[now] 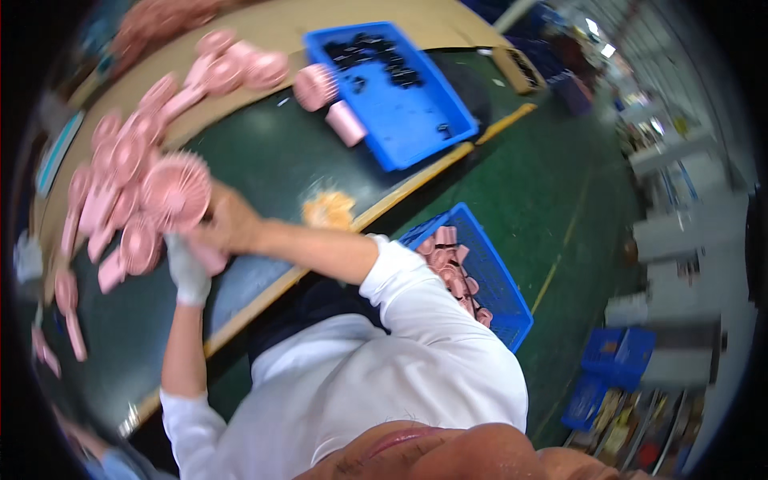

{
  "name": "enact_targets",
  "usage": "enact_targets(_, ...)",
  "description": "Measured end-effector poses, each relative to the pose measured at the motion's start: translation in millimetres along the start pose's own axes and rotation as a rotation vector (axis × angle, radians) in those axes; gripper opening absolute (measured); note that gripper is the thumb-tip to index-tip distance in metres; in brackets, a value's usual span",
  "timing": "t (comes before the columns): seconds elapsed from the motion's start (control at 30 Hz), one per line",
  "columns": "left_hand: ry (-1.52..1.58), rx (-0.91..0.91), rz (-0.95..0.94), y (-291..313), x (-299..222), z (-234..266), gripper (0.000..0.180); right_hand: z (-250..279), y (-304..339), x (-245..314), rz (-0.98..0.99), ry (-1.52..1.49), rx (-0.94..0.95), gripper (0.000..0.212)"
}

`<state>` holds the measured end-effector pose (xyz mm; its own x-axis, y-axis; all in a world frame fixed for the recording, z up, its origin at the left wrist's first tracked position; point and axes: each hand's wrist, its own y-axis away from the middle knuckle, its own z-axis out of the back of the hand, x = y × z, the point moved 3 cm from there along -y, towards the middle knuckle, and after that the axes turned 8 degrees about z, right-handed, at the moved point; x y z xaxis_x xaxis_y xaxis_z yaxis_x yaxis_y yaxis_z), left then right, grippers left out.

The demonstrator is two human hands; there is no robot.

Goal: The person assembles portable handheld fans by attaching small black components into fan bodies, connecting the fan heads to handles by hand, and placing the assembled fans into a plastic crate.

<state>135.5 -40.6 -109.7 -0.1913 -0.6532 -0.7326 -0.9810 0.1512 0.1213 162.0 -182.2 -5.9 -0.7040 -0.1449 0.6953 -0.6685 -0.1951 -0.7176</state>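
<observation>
Over the left part of the green worktable I hold a pink handheld fan (176, 190), its round ribbed head turned up. My left hand (189, 270), in a white glove, is closed on it from below. Bare, my right hand (230, 220) grips it at the right side of the head, with the fingertips partly hidden. Below the right hand shows a pink handle (208, 256); whether it belongs to the held fan I cannot tell. Close beside my hands lies a pile of pink handheld fans (128, 156); another fan (140, 244) is just left of the glove.
A blue tray (400, 144) with small black parts stands at the far right of the table, a fan (316, 86) against its edge. Orange-yellow scraps (328, 210) lie near the wooden table edge (416, 188). A blue crate (508, 296) of pink parts is below, right.
</observation>
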Motion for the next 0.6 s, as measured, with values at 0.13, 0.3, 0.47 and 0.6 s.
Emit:
enact_targets(0.13,-0.022,0.055,0.019,-24,9,11,0.030,7,4,-29,-0.228,0.187,0.266,0.035)
enact_targets(0.3,-0.371,-0.024,0.192,-1,-20,-81,0.070,25,8,-27,-0.528,-0.103,0.223,0.060)
enact_targets(0.47,-0.478,0.021,0.190,-1,-21,-78,0.060,21,11,-21,-0.542,-0.028,0.187,0.052)
enact_targets(0.6,-0.988,-0.086,-0.103,13,-31,-60,0.051,25,7,1,-0.028,0.304,0.248,0.043)
